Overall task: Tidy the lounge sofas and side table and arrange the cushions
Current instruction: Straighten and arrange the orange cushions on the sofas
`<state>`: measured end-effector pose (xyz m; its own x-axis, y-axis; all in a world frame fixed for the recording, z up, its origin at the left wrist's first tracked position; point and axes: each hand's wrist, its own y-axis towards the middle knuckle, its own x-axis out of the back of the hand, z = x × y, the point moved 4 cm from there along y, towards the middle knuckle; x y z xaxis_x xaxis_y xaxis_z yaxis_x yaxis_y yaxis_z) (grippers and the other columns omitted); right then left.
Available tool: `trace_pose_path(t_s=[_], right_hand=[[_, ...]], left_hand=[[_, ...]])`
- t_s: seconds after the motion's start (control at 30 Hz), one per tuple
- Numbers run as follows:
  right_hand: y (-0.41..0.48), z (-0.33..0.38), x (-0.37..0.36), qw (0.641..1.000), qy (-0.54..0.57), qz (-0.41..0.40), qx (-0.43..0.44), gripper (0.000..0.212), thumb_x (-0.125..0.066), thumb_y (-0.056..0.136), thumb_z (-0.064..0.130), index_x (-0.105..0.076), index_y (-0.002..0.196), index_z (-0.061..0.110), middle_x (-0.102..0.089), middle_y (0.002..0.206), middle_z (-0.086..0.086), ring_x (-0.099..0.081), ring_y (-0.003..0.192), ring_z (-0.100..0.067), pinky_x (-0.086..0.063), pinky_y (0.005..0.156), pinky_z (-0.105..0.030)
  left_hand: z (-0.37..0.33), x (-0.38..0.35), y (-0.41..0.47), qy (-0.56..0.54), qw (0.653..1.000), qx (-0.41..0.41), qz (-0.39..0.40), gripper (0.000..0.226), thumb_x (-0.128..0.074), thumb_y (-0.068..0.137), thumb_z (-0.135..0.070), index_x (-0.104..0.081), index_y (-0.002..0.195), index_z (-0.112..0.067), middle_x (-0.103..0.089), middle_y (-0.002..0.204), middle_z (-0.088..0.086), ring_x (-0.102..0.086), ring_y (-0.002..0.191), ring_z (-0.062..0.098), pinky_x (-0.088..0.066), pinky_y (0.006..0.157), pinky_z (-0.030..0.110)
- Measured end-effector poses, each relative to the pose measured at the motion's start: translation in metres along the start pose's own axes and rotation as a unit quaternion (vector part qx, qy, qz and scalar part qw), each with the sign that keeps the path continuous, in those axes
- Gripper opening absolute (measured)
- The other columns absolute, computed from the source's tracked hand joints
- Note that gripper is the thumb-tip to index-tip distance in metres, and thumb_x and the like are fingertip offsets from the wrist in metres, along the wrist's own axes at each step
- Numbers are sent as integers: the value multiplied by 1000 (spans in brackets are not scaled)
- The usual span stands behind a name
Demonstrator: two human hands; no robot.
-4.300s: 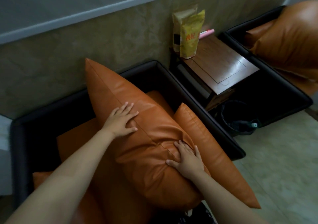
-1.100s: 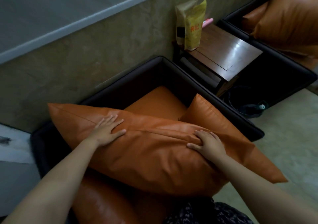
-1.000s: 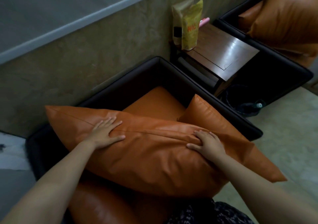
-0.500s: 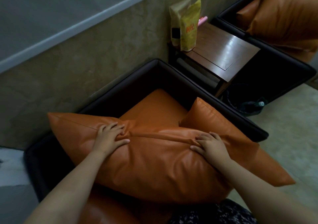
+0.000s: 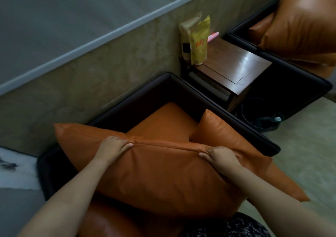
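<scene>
A large orange leather cushion [image 5: 163, 175] lies flat across the front of the dark-framed sofa [image 5: 183, 89]. My left hand [image 5: 113, 146] pinches its top seam left of the middle, and my right hand [image 5: 221, 157] pinches the same seam further right. A smaller orange cushion [image 5: 225, 136] leans against the sofa's right arm, just behind the big one. The orange seat pad [image 5: 163, 122] shows behind the seam. The wooden side table [image 5: 243, 63] stands to the right of the sofa.
Two snack bags [image 5: 197, 42] and a pink object [image 5: 213, 36] stand at the back of the side table. A black bin [image 5: 258, 116] holding a bottle sits below it. A second sofa [image 5: 300, 83] with an orange cushion [image 5: 301, 29] is at the right. A wall runs behind.
The cushion went from standing on end to lying flat across the sofa. My hands, which lay flat on it, have curled their fingers and now pinch its top seam.
</scene>
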<state>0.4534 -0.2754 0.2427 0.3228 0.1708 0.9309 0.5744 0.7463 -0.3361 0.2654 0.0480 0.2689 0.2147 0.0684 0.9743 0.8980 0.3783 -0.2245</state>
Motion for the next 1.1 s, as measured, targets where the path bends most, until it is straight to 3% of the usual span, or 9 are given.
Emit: trace_pose_path(t_s=[0.13,0.27,0.43,0.57,0.77,0.87,0.93,1.0,1.1], right_hand=[[-10,1,25,998,-3,-59,28,54,-25,97,60,-67,104,28,-68,90,7,-63,78,-10,-48,63,-24],[-14,1,51,994,2,-94,47,66,-16,91,66,-68,105,28,-70,92,6,-65,83,-12,-46,64,-25],[-3,12,111,984,-5,-153,93,56,-29,96,62,-70,107,26,-72,92,2,-66,83,-14,-48,67,-28],[3,28,160,971,-17,-186,150,48,-34,97,58,-68,110,28,-71,93,5,-65,83,-12,-28,50,-15],[22,52,218,953,-66,-237,179,49,-33,96,60,-69,102,27,-70,89,4,-65,82,-14,-38,59,-28],[37,69,239,930,-51,-301,203,68,-21,88,69,-72,86,24,-71,76,0,-66,73,-20,-32,58,-27],[48,78,252,906,-37,-357,224,64,-27,86,66,-73,74,23,-68,64,-2,-65,61,-23,-32,58,-26],[60,86,263,901,-31,-363,234,58,-36,87,63,-71,69,22,-68,61,-2,-65,59,-25,-35,60,-27],[79,98,281,896,-18,-358,263,69,-21,84,69,-67,67,20,-68,63,-3,-65,63,-27,-42,69,-31]], left_hand=[[-8,23,-11,9,999,10,-42,42,-43,97,-51,-74,93,-23,-73,92,0,-66,87,22,-45,71,32],[-4,51,-21,19,997,30,-65,45,-39,97,-54,-73,96,-25,-73,96,-2,-65,91,19,-46,73,31],[12,98,-42,20,993,73,-86,44,-39,97,-54,-72,93,-25,-72,94,-2,-65,91,19,-46,70,33],[23,135,-62,43,986,101,-124,45,-39,96,-56,-71,88,-25,-73,93,1,-66,91,22,-45,69,33],[44,184,-91,62,962,110,-243,74,-16,84,-71,-73,76,-23,-73,77,-2,-69,76,22,-43,64,32],[51,201,-103,77,953,134,-260,62,-30,92,-66,-73,78,-25,-74,82,-2,-69,80,22,-34,62,29],[56,210,-106,91,950,164,-250,45,-42,95,-56,-73,83,-25,-74,89,0,-68,85,24,-32,62,30],[60,218,-110,95,946,188,-248,41,-45,94,-53,-73,84,-24,-74,89,2,-68,86,26,-32,62,30],[70,225,-111,93,937,217,-258,42,-45,95,-52,-73,84,-23,-74,89,5,-68,86,28,-37,63,32]])
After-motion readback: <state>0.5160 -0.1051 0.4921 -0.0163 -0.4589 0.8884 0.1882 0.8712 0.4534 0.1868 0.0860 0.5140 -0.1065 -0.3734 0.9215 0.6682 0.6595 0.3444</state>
